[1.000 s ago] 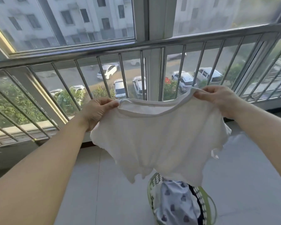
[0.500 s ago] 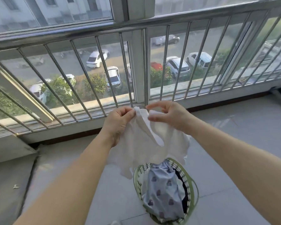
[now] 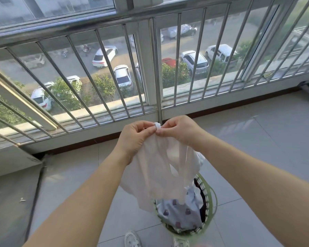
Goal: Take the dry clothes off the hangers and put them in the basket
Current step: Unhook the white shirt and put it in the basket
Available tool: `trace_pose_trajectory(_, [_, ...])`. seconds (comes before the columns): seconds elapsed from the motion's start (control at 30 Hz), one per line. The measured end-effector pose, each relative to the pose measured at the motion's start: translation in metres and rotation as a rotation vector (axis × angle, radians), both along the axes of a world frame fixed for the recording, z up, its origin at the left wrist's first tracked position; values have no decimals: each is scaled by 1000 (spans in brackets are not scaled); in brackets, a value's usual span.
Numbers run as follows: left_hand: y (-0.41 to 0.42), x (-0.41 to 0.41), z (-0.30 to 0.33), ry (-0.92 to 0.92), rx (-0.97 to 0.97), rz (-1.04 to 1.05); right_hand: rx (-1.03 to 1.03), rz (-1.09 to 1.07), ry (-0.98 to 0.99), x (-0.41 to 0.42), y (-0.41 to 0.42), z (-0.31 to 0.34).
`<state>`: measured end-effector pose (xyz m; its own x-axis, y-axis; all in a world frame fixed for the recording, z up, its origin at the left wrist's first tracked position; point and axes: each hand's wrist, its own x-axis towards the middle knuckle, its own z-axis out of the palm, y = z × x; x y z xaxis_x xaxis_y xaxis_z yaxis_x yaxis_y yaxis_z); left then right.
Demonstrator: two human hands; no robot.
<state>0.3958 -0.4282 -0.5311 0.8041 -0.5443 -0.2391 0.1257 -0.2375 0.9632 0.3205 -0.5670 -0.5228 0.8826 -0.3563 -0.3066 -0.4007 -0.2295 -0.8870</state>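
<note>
Head view: looks down at both hands, centre frame, tiled balcony floor below.
Left hand: grip closed on the top edge of the white garment, fingers curled, thumb pinching.
Right hand: grip closed on the same bunched top edge, touching the left hand's fingertips.
White garment: hangs folded from both hands, lower centre; its bottom edge overlaps the basket's near-left rim in the frame, contact unclear.
Basket: green, slotted wall, on the floor at lower centre-right, below the hands.
Basket contents: pale patterned cloth with dark shapes, plus a dark item at its right side.
Railing: metal bars across upper frame, parked cars behind.
Shoes: white, bottom edge.
</note>
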Motion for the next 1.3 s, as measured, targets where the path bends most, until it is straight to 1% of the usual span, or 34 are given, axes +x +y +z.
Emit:
trace_pose_trajectory(0.1, [0, -3, 0, -28, 39, -5, -9, 25, 18, -2, 1, 0])
trace_pose_trajectory(0.2, [1, -4, 3, -5, 32, -11, 50, 3, 2, -6, -5, 2])
trace_pose_trajectory(0.3, [2, -3, 8, -12, 37, -89, 75, -38, -39, -8, -11, 2])
trace_pose_trajectory(0.37, [2, -3, 11, -46, 83, -128, 68, -49, -61, -8, -13, 0])
trace_pose_trajectory(0.43, [1, -2, 13, -111, 136, -124, 58, -43, -84, -11, -15, 0])
trace_pose_trajectory(0.53, [5, 5, 11, -183, 135, 1, 27, -55, -101, -19, -27, 2])
trace_pose_trajectory(0.6, [11, 12, 11, -212, 117, 112, -64, -39, -40, -26, -41, 2])
trace_pose_trajectory(0.67, [18, 20, 10, -227, 93, 208, -187, -1, 64, -33, -56, -2])
trace_pose_trajectory(0.73, [25, 25, 8, -231, 74, 302, -259, 19, 132, -40, -69, -9])
trace_pose_trajectory(0.77, [28, 27, 7, -228, 68, 344, -255, -2, 136, -44, -73, -12])
trace_pose_trajectory(0.83, [34, 30, 5, -224, 73, 392, -159, -128, 92, -50, -77, -16])
trace_pose_trajectory(0.9, [38, 32, 2, -228, 86, 388, -61, -251, 28, -53, -77, -18])
trace_pose_trajectory(0.97, [42, 32, 1, -222, 101, 378, -20, -288, 8, -53, -75, -18])
trace_pose_trajectory(1.2, [50, 28, -6, -172, 131, 299, -73, -380, -29, -47, -72, -14])
trace_pose_trajectory(1.3, [40, 19, -11, -133, 149, 329, -99, -486, -7, -40, -61, -13])
